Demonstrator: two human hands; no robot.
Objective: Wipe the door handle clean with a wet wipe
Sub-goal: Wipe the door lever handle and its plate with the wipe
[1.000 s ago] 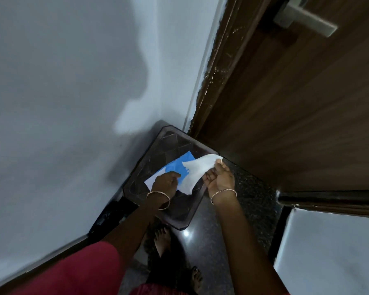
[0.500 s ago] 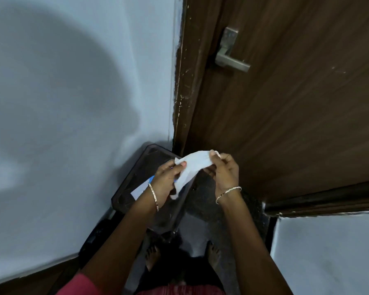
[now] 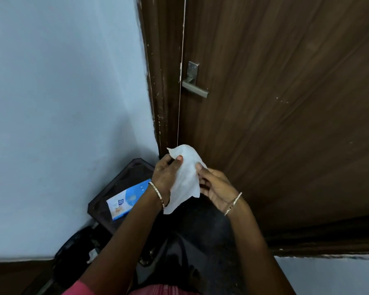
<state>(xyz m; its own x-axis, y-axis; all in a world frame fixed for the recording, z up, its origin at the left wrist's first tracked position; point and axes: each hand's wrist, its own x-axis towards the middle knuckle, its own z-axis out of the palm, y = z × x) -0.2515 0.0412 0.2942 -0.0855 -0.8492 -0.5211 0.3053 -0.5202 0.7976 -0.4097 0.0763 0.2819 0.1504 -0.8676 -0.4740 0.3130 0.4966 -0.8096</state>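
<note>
A white wet wipe (image 3: 184,177) hangs between both hands in front of the brown door (image 3: 285,103). My left hand (image 3: 164,175) pinches its upper left edge with thumb and fingers. My right hand (image 3: 215,186) pinches its right edge. The silver lever door handle (image 3: 194,88) sits on the door well above the hands, untouched. A blue and white wet wipe pack (image 3: 127,199) lies on a dark stool (image 3: 98,206) below my left forearm.
A pale blue wall (image 3: 62,103) runs along the left up to the scuffed door frame (image 3: 158,81). The dark floor (image 3: 200,231) lies below my arms. A light surface (image 3: 328,277) shows at the bottom right.
Both hands lifted the wipe up and away from the pack on the stool. The view tilted up, so the door handle now sits lower and nearer the middle.
</note>
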